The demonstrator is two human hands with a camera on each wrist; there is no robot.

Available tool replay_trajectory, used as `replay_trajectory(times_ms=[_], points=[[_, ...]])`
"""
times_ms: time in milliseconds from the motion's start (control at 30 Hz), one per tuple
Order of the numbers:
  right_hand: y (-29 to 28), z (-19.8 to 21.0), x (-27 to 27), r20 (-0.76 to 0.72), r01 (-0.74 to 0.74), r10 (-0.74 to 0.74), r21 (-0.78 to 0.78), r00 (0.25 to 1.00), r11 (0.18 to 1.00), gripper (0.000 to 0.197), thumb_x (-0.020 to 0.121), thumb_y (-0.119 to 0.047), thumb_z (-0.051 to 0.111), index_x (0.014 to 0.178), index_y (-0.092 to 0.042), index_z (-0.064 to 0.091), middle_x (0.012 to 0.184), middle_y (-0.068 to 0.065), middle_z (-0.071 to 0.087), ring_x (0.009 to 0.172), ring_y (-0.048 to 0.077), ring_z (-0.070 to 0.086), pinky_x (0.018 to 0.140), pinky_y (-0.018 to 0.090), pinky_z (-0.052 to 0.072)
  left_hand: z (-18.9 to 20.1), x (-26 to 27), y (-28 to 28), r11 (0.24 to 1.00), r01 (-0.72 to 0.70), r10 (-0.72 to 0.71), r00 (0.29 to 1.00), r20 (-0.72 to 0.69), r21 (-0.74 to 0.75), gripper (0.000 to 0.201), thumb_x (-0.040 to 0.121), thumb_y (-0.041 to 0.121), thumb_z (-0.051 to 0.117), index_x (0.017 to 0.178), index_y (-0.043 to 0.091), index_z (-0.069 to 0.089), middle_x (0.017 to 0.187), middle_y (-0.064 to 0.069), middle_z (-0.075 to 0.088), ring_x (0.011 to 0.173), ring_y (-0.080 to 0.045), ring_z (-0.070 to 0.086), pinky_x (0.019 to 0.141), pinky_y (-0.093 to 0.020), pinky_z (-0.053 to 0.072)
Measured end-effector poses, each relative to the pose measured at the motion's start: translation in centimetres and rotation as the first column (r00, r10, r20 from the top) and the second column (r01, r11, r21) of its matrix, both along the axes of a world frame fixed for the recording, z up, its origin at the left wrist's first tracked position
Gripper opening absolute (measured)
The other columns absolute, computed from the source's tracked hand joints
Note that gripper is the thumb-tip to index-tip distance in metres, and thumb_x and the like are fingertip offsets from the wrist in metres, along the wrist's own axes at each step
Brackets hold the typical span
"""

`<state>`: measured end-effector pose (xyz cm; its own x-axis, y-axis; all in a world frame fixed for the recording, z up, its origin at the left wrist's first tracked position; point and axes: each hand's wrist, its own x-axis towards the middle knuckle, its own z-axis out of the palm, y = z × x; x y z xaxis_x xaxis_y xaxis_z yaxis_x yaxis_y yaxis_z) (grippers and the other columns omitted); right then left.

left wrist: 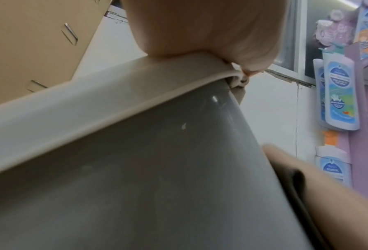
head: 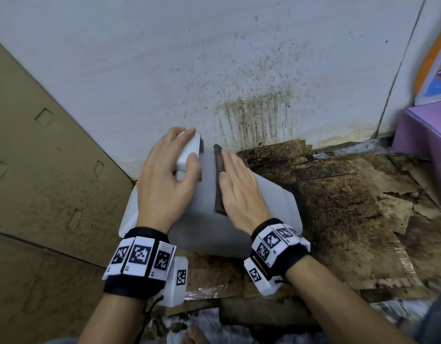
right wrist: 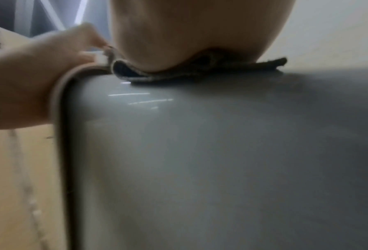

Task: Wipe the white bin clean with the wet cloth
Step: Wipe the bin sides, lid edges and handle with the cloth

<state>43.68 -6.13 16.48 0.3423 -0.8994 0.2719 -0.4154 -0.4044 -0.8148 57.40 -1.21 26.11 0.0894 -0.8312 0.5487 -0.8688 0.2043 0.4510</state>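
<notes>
The white bin (head: 209, 219) lies tipped on the floor with its grey-looking side wall (left wrist: 135, 186) facing up. My left hand (head: 170, 170) grips the bin's white rim (left wrist: 93, 110) at the far end, fingers over it and thumb on the near face. A dark folded cloth (head: 218, 175) lies on the side wall. My right hand (head: 236, 177) presses flat on the cloth with straight fingers. The right wrist view shows the cloth (right wrist: 200, 72) squashed under the palm (right wrist: 200, 33) on the wall (right wrist: 200, 152); most of the cloth is hidden.
A large cardboard box (head: 41, 157) stands close on the left. The white wall (head: 239, 70) behind the bin carries brown stains. Stained, torn cardboard (head: 338, 194) covers the floor to the right. A purple display (head: 425, 130) with bottles (left wrist: 339, 93) stands at the far right.
</notes>
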Motion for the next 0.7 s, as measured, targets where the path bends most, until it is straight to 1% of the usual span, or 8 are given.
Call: replay_trajectory(times_ms=[100, 200, 267, 367, 433, 533, 633, 700], points=[[-1.2, -2.6, -2.5, -0.035, 0.064, -0.061, 0.067, 0.998, 0.996, 0.07, 0.096, -0.047, 0.007, 0.158, -0.018, 0.025, 0.163, -0.003, 0.027, 0.15, 0.01, 0.02, 0.125, 0.035, 0.015, 0.0, -0.1, 0.1, 1.0, -0.021, 0.021, 1.0, 0.014, 0.004, 0.046, 0.097, 0.034, 0.042, 0.139, 0.028, 0.059, 0.143, 0.017, 0.053, 0.131, -0.003, 0.049, 0.097, -0.023, 0.039], [-2.4, -5.8, -5.7, -0.096, 0.148, -0.135, 0.15, 0.986, 0.977, 0.066, 0.096, -0.045, 0.012, 0.153, -0.022, 0.034, 0.156, -0.001, 0.039, 0.144, 0.015, 0.033, 0.121, 0.036, 0.023, 0.0, 0.2, 0.1, 1.0, -0.016, 0.016, 1.0, -0.01, 0.001, 0.047, 0.097, 0.035, 0.042, 0.14, 0.027, 0.059, 0.143, 0.016, 0.053, 0.131, -0.004, 0.049, 0.099, -0.023, 0.04], [-2.7, -7.4, -7.4, -0.123, 0.198, -0.174, 0.224, 0.977, 0.954, 0.062, 0.098, -0.041, 0.015, 0.154, -0.02, 0.034, 0.156, 0.001, 0.039, 0.144, 0.017, 0.033, 0.122, 0.037, 0.022, 0.1, 0.1, 0.0, 1.0, 0.009, -0.009, 1.0, -0.029, 0.002, 0.047, 0.097, 0.034, 0.043, 0.14, 0.024, 0.06, 0.143, 0.015, 0.053, 0.131, -0.005, 0.05, 0.102, -0.023, 0.041], [-2.9, -8.6, -8.4, -0.127, 0.244, -0.214, 0.328, 0.969, 0.912, 0.052, 0.107, -0.03, 0.022, 0.156, -0.017, 0.03, 0.161, 0.002, 0.032, 0.148, 0.017, 0.026, 0.124, 0.042, 0.016, 0.2, -0.3, -0.2, 1.0, 0.015, -0.015, 1.0, -0.025, 0.006, 0.046, 0.098, 0.032, 0.043, 0.14, 0.023, 0.059, 0.141, 0.015, 0.054, 0.129, -0.004, 0.05, 0.101, -0.021, 0.04], [-2.8, -8.5, -8.3, -0.124, 0.262, -0.233, 0.329, 0.964, 0.907, 0.049, 0.107, -0.026, 0.025, 0.155, -0.018, 0.032, 0.159, 0.002, 0.034, 0.147, 0.017, 0.028, 0.124, 0.041, 0.015, 0.1, -0.5, -0.3, 1.0, -0.002, 0.002, 1.0, -0.008, 0.005, 0.047, 0.097, 0.034, 0.042, 0.14, 0.024, 0.059, 0.141, 0.015, 0.054, 0.128, -0.005, 0.051, 0.099, -0.017, 0.039], [-2.4, -7.7, -7.7, -0.115, 0.275, -0.253, 0.261, 0.961, 0.925, 0.042, 0.107, -0.023, 0.028, 0.147, -0.018, 0.041, 0.15, 0.004, 0.044, 0.139, 0.02, 0.036, 0.12, 0.038, 0.021, 0.0, -0.5, -0.2, 0.999, -0.038, 0.038, 0.999, 0.011, 0.011, 0.048, 0.097, 0.035, 0.04, 0.14, 0.027, 0.058, 0.142, 0.016, 0.053, 0.127, -0.004, 0.05, 0.094, -0.003, 0.031], [-1.9, -6.5, -6.6, -0.071, 0.251, -0.241, 0.201, 0.968, 0.947, 0.049, 0.102, -0.033, 0.023, 0.145, -0.022, 0.043, 0.147, 0.001, 0.046, 0.137, 0.017, 0.037, 0.118, 0.034, 0.024, 0.0, -0.6, 0.0, 0.999, -0.046, 0.046, 0.998, 0.031, 0.011, 0.048, 0.098, 0.035, 0.038, 0.141, 0.026, 0.058, 0.143, 0.015, 0.052, 0.128, -0.004, 0.049, 0.093, 0.0, 0.027], [-1.5, -5.2, -5.3, -0.029, 0.204, -0.202, 0.159, 0.979, 0.966, 0.058, 0.097, -0.042, 0.017, 0.149, -0.025, 0.04, 0.151, -0.003, 0.042, 0.14, 0.014, 0.034, 0.119, 0.034, 0.023, 0.0, -0.8, -0.1, 0.999, -0.04, 0.04, 0.998, 0.042, 0.014, 0.05, 0.098, 0.036, 0.037, 0.142, 0.026, 0.057, 0.144, 0.015, 0.052, 0.129, -0.004, 0.05, 0.094, -0.003, 0.028]])
